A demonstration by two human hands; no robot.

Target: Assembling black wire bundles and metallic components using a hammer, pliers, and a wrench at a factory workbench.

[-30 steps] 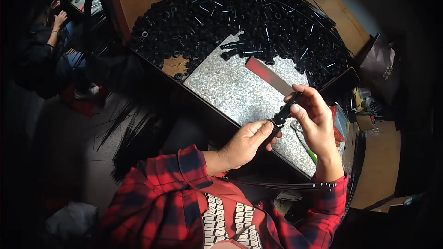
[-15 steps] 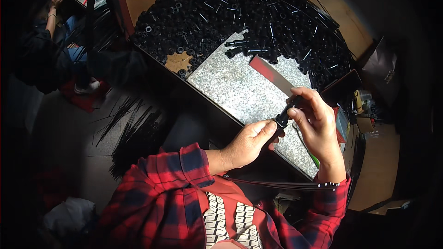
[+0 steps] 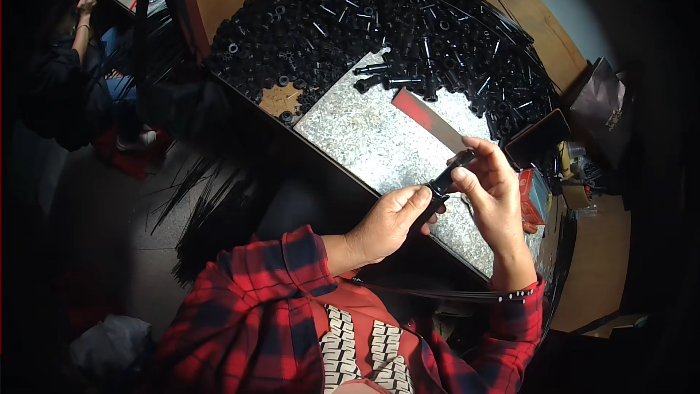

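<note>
My left hand [image 3: 390, 228] is closed round the lower part of a black tube-shaped part [image 3: 445, 177], its thumb pressed along the side. The part slants up to the right, over the near edge of the speckled grey board [image 3: 357, 135]. At its upper end the thumb and fingers of my right hand [image 3: 497, 201] pinch it. The lower end is hidden by my left fingers. Just beyond the hands a flat strip [image 3: 429, 118], red at its far end and grey-brown along the rest, lies on the board. Several black tubular pieces [image 3: 386, 80] rest at the board's far edge.
A large heap of small black parts [image 3: 328, 29] covers the bench behind the board. Thin rods with white tips [image 3: 452, 295] cross my lap. At right stand a red box [image 3: 532, 197] and a dark bag [image 3: 599, 106]. Another person [image 3: 80, 80] sits far left, beside bundled black rods [image 3: 211, 211].
My right hand has shifted slightly left and down, its grip on the black part a little looser. More of the part's upper end and of the red box shows.
</note>
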